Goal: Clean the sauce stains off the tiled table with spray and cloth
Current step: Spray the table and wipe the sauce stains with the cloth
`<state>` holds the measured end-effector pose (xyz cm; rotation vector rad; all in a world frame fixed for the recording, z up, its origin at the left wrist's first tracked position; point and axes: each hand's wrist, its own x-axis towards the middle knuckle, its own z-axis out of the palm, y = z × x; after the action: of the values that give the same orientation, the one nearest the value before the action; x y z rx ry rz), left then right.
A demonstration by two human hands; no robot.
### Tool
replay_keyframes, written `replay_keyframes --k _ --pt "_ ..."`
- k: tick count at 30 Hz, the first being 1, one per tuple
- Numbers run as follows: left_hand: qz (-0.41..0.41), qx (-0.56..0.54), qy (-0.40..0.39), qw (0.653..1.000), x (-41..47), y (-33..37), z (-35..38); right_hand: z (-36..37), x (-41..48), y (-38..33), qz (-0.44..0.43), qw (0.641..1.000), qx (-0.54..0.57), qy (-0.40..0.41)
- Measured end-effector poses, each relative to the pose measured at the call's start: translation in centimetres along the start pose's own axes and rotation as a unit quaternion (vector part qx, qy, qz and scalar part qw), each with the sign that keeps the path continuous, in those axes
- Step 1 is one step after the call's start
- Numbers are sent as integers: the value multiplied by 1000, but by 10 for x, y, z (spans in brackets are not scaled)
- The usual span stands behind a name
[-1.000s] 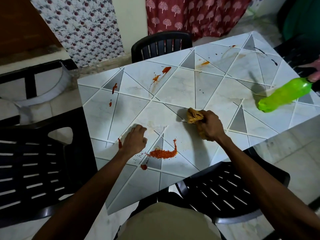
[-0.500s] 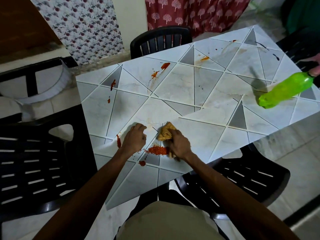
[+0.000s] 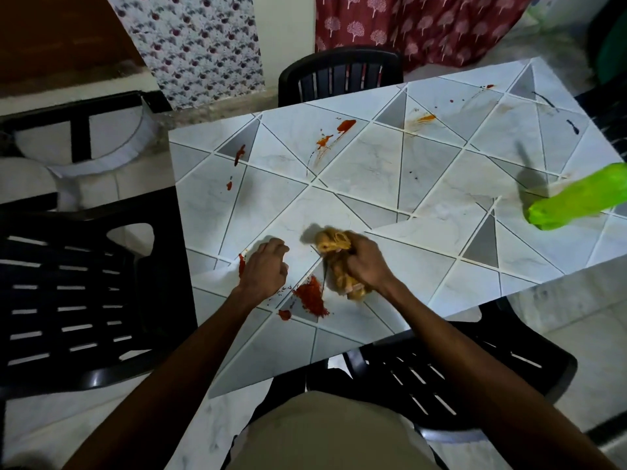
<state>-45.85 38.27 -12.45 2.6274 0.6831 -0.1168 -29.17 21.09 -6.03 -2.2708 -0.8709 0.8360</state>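
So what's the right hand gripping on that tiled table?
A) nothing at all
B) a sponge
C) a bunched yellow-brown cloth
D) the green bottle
C: the right hand grips a bunched yellow-brown cloth pressed to the tiled table beside the red sauce smear; the green bottle is far off at the right edge of the view.

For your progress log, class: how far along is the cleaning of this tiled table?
Done: little that shows. In hand: the right hand grips a crumpled yellow cloth beside the big red sauce smear. To do: that smear, red splashes farther back, an orange streak and a dark mark.
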Motion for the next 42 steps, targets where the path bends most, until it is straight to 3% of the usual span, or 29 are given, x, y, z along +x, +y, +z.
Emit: replay_keyframes --k 5,10,16,22,26,30,35,42 --pt "-6 -8 19 1000 -4 0 4 -42 36 -1 27 997 -35 56" --pt "-7 -4 40 999 -9 -8 11 -17 68 1 58 993 -98 15" --pt "-58 -40 99 993 -33 -31 6 47 46 -3 -42 987 -147 -47" --pt "-161 -103 129 973 -62 -57 2 62 9 0 -123 968 -177 -130" --pt "-200 -111 139 963 -89 -65 8 55 20 -24 -158 960 -218 -79" --pt "-234 -118 130 956 -116 -70 11 76 29 -61 -241 924 -273 -119" --pt "-242 -116 138 953 -135 -65 14 115 23 -79 -336 830 -380 -231" --pt "-242 -115 137 954 -138 -61 17 104 24 -56 -396 746 -473 -250"
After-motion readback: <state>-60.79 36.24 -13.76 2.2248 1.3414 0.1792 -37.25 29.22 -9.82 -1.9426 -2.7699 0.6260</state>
